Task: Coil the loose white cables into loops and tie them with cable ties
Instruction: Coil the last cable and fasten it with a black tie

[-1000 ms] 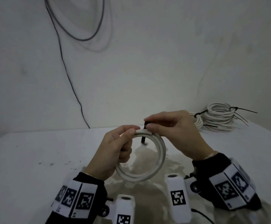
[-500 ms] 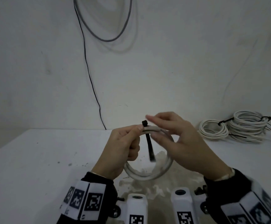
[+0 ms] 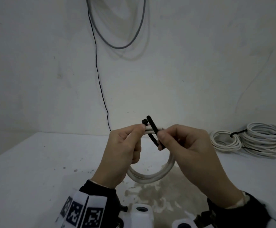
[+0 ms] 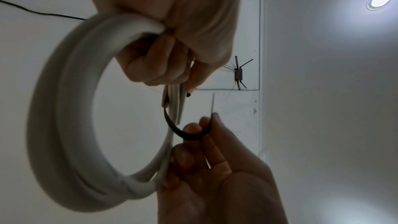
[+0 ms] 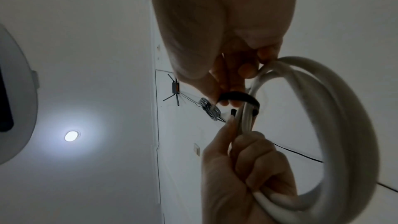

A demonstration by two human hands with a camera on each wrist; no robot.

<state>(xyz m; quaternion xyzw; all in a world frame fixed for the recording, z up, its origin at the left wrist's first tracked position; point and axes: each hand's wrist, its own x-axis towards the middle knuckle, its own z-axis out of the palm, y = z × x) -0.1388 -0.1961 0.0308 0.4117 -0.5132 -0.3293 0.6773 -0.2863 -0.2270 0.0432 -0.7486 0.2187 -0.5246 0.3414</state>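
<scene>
Working above a white table (image 3: pixel 35 162), the person holds one white coil (image 3: pixel 150 176) upright between both hands, well clear of the tabletop. Finished coils (image 3: pixel 255 140), already cinched with black ties, lie in a pile at the table's far right against the wall, well apart from the hands.

Left hand (image 3: pixel 124 150): fingers curled round the top of the coil, thumb and forefinger pinching the strands together; the head of the black cable tie (image 3: pixel 153 127) sticks up just beside that pinch. Right hand (image 3: pixel 188 145): thumb and fingers clamped on the tie's strap, which the wrist views show bent into a curve under the bundle (image 4: pixel 183 134) and rising on the near side (image 5: pixel 237 95).

Judged step: bringing the strap's tail round to meet the head and thread it. The tail tip looks near the head but not yet entered; blur at that spot makes this uncertain.

Notes for doing it well:
- Left pinch should keep all strands flat and side by side, so none slips outside the strap.
- Head should be held steady, slot facing the incoming tail.
- Right fingers should grip close to the tail tip for aim, then pull straight through until snug.
- Ratchet side should face inward, or the tie will not lock.
</scene>
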